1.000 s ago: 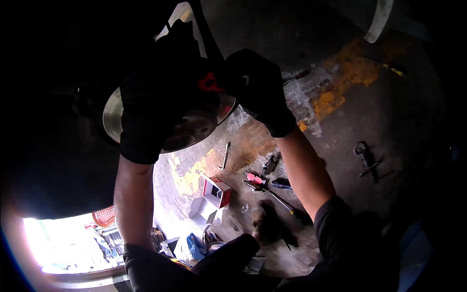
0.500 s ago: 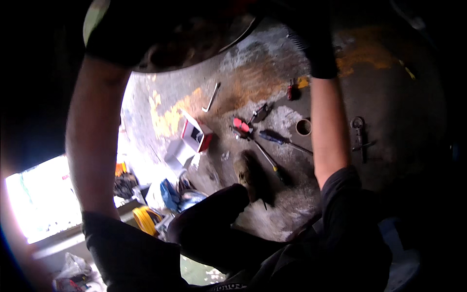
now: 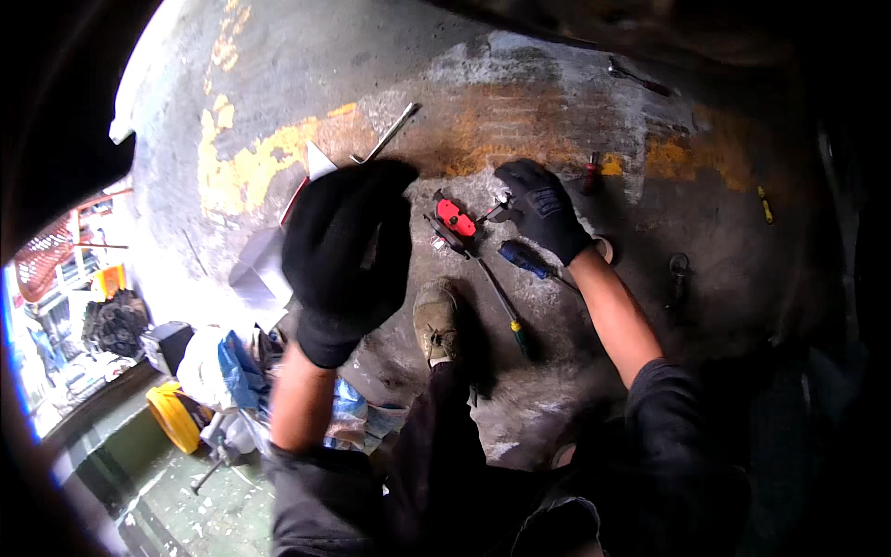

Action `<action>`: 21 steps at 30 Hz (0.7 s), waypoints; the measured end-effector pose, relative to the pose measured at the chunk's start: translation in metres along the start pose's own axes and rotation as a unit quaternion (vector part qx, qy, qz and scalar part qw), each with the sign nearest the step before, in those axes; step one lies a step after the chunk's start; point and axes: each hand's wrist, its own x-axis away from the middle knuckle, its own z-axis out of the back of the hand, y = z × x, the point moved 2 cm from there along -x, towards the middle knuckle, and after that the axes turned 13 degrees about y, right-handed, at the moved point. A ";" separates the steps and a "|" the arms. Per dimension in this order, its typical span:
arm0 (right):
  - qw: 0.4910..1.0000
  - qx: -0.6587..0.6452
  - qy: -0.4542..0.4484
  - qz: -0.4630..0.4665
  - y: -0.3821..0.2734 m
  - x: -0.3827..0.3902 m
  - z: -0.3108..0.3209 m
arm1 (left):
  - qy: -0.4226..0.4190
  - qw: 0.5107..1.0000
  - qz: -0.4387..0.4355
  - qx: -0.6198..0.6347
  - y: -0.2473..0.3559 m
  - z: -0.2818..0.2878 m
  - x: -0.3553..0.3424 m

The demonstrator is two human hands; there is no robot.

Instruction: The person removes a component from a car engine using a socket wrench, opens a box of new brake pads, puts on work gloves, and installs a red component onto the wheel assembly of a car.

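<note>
My left hand (image 3: 343, 246), in a black glove, is raised over the floor, its fingers loosely curved and apart from the thumb, with nothing seen in it. My right hand (image 3: 543, 206), gloved in dark grey, reaches down with bent fingers and thumb around a dark brake pad (image 3: 493, 212), which they mostly hide. Just left of it lies a red-backed brake pad (image 3: 455, 215), with another dark pad (image 3: 445, 236) beside it. A blue-handled screwdriver (image 3: 525, 259) lies below my right hand. Nearer my shoe is a screwdriver with a green and yellow handle (image 3: 516, 332).
A wrench (image 3: 386, 134) lies beyond my left hand, and an opened white box (image 3: 263, 267) is partly behind it. A ratchet (image 3: 640, 77), a red-handled tool (image 3: 591, 174) and a ring-ended tool (image 3: 678, 274) lie farther right. Dark bodywork (image 3: 650, 28) overhangs the top. Bags (image 3: 218, 367) sit lower left.
Both hands have come down from the dark round part overhead. The right now reaches the dark brake pad on the floor; the left hangs over the box. My view has shifted too.
</note>
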 end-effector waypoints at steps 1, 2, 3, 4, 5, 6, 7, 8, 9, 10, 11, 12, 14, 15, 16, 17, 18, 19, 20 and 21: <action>0.999 0.025 -0.024 -0.022 0.002 -0.001 -0.007 | -0.022 0.990 0.138 0.007 -0.025 0.000 0.051; 0.996 0.054 -0.052 -0.045 0.005 -0.001 -0.011 | -0.006 0.977 0.213 0.022 -0.047 -0.010 0.105; 0.990 0.071 -0.111 -0.058 0.007 -0.001 -0.013 | -0.033 0.939 0.331 0.090 -0.056 -0.019 0.150; 0.982 0.074 -0.164 -0.056 0.021 0.005 -0.016 | -0.062 0.882 0.441 0.155 -0.058 -0.032 0.184; 0.983 0.038 -0.167 -0.066 0.021 0.006 -0.014 | -0.118 0.823 0.529 0.170 -0.059 -0.045 0.212; 0.982 0.004 -0.171 -0.079 0.019 0.008 -0.009 | -0.147 0.799 0.530 0.244 -0.059 -0.059 0.227; 0.987 -0.005 -0.153 -0.042 0.013 0.007 -0.005 | -0.185 0.761 0.544 0.300 -0.061 -0.070 0.233; 0.991 -0.014 -0.134 -0.006 0.007 0.007 0.001 | -0.208 0.695 0.572 0.383 -0.063 -0.084 0.242; 0.992 -0.025 -0.116 0.034 -0.001 0.005 0.007 | -0.167 0.536 0.653 0.508 -0.067 -0.108 0.255; 0.991 -0.060 -0.111 0.033 -0.012 0.006 0.013 | -0.119 0.350 0.702 0.609 -0.067 -0.128 0.262; 0.990 -0.089 -0.104 0.026 -0.022 0.007 0.025 | -0.106 0.323 0.699 0.629 -0.063 -0.139 0.250; 0.988 -0.119 -0.095 0.017 -0.033 0.006 0.035 | -0.094 0.298 0.697 0.646 -0.059 -0.145 0.231; 0.973 -0.211 -0.088 0.004 -0.053 0.001 0.047 | -0.085 0.261 0.660 0.700 -0.053 -0.150 0.210; 0.976 -0.202 -0.086 0.005 -0.061 -0.002 0.053 | -0.092 0.247 0.624 0.736 -0.048 -0.152 0.200; 0.978 -0.194 -0.083 0.006 -0.064 -0.003 0.059 | -0.098 0.233 0.586 0.770 -0.044 -0.152 0.191; 0.975 -0.208 -0.081 0.006 -0.062 -0.005 0.064 | -0.093 0.298 0.580 0.753 -0.042 -0.149 0.185; 0.974 -0.216 -0.059 -0.040 -0.059 -0.005 0.069 | -0.101 0.335 0.575 0.740 -0.040 -0.146 0.178; 0.970 -0.224 -0.036 -0.087 -0.058 -0.003 0.076 | -0.109 0.371 0.569 0.725 -0.037 -0.143 0.171; 0.964 -0.231 -0.012 -0.133 -0.055 -0.002 0.081 | -0.118 0.408 0.563 0.709 -0.036 -0.142 0.167; 0.964 -0.222 0.030 -0.142 -0.048 0.002 0.090 | -0.117 0.456 0.550 0.690 -0.037 -0.141 0.168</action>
